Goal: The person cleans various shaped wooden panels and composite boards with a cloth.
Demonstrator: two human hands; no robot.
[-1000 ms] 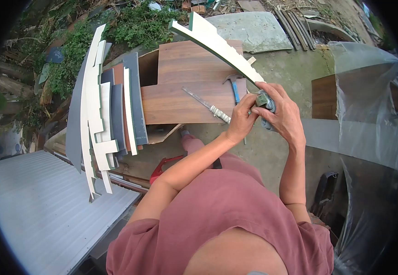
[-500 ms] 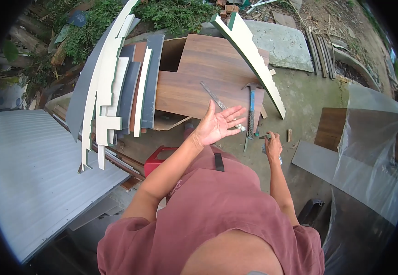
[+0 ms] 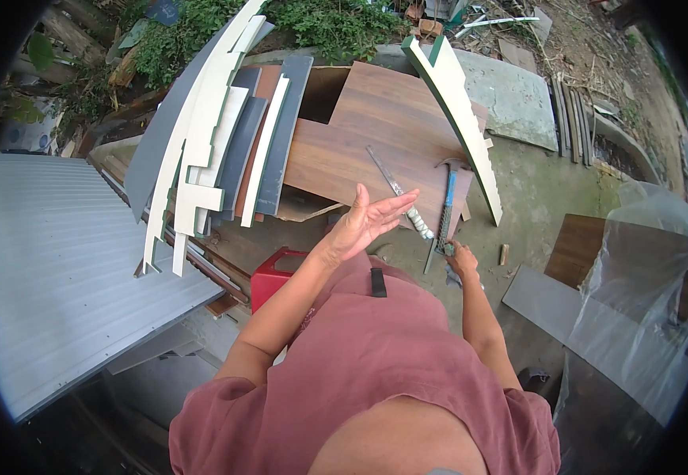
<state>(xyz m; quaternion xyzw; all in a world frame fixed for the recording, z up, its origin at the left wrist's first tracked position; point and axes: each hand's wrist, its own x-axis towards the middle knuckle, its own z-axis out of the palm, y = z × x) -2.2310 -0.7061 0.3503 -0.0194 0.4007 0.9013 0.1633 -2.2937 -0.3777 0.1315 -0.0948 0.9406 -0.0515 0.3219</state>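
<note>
My left hand (image 3: 364,226) is held up, palm showing and fingers stretched out, with nothing in it. Just beyond its fingertips, a long metal blade (image 3: 383,169) with a pale wrapped handle lies on the brown wood-grain board (image 3: 352,150). To the right lies a hammer (image 3: 448,202) with a blue and dark handle. My right hand (image 3: 462,260) is closed at the lower end of that handle, around a small greenish-grey thing too small to name. A thin greenish strip (image 3: 429,257) sticks out beside it.
White and grey cut panels (image 3: 201,158) are stacked at the left, beside a corrugated metal sheet (image 3: 67,277). A red stool (image 3: 273,277) stands near my left forearm. A white notched panel (image 3: 463,119) leans at the right. Clear plastic sheeting (image 3: 645,261) covers boards at far right.
My left hand has turned, its fingers now closer together. My right hand has moved down and left with its small thing, to the hammer's handle end. The whole view has shifted slightly.
</note>
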